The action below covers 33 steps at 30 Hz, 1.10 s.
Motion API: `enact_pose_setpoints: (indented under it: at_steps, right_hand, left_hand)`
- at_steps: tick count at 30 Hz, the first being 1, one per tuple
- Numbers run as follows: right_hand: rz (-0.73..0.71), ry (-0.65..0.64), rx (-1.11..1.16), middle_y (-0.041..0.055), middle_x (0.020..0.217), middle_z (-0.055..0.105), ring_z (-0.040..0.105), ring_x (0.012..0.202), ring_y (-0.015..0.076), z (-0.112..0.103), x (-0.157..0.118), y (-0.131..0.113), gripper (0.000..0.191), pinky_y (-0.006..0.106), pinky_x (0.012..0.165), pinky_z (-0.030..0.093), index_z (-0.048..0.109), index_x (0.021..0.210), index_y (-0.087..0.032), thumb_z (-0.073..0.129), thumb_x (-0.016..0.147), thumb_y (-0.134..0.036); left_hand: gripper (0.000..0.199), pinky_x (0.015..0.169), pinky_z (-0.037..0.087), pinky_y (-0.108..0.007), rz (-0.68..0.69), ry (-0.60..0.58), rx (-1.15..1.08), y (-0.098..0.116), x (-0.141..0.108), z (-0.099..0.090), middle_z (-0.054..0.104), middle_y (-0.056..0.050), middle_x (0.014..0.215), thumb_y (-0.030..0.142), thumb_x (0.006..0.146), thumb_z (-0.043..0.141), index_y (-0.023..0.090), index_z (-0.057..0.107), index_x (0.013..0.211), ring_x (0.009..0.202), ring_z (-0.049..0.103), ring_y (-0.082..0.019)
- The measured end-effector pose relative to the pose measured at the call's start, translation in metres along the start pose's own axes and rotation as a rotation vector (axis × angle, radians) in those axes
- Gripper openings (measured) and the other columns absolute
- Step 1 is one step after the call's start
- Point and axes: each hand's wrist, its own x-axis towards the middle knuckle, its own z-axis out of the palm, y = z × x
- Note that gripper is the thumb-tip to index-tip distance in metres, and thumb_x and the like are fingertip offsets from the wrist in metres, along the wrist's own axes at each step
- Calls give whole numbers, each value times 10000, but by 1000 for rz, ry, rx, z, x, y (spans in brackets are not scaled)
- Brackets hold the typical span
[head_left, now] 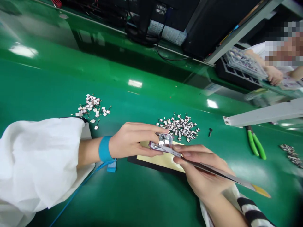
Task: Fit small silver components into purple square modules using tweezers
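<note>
Housing [167,142] open side up, long axis sideways.

Both hands [134,138] nearly meet — left palm-down, fingers curled; right pinching, wrist angled.

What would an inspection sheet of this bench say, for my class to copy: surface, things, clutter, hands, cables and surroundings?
Surface: green, glossy; yellow sheet on black mat.
Things: small open device with exposed circuitry; tweezers with tips at it.
Clutter: three loose heaps of small parts, left, middle and far right; green-handled tool; small black piece.
Hands: left holds the device, right the tweezers.
Cables: blue cord from the left wrist strap; black cable behind.
Surroundings: another person's hand by clear trays.
</note>
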Motion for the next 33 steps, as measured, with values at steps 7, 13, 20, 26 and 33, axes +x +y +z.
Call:
enact_pose_setpoints:
  at_steps: [7,13,20,26,33]
  right_hand:
    - [-6,-16,10,28,877,651,637,779,177,4,1,-1,350,296,678,562,617,920,-210,676,646,0]
    - [-85,47,7,35,887,646,636,795,177,8,4,-2,340,297,700,566,613,927,-216,661,664,-6]
    - [-91,352,120,2,804,633,626,768,122,2,4,1,242,227,681,549,613,871,-219,638,701,-48]
    - [-4,204,1,24,807,647,625,778,155,-9,-3,13,263,270,666,546,609,845,-211,635,673,-14]
    - [39,173,-169,22,792,641,618,746,151,-10,-9,10,157,214,651,538,614,773,-201,657,667,-93]
  left_hand:
    - [85,707,513,-172,10,-10,72,-1,-1,-3,637,-117,970,195,718,639,126,592,738,786,634,-140]
    - [39,726,496,-130,-18,-59,130,9,4,-5,623,-83,1007,175,756,592,137,588,763,818,626,-121]
    - [77,765,470,-97,79,36,434,16,43,-73,621,27,1018,213,745,607,137,612,732,846,601,-80]
    - [293,839,464,-307,-402,306,457,-54,36,-161,630,-13,960,355,669,635,82,557,741,871,582,-122]
    - [525,838,467,-392,-706,211,432,-141,-35,-216,612,-161,981,374,589,665,75,471,974,902,595,-224]
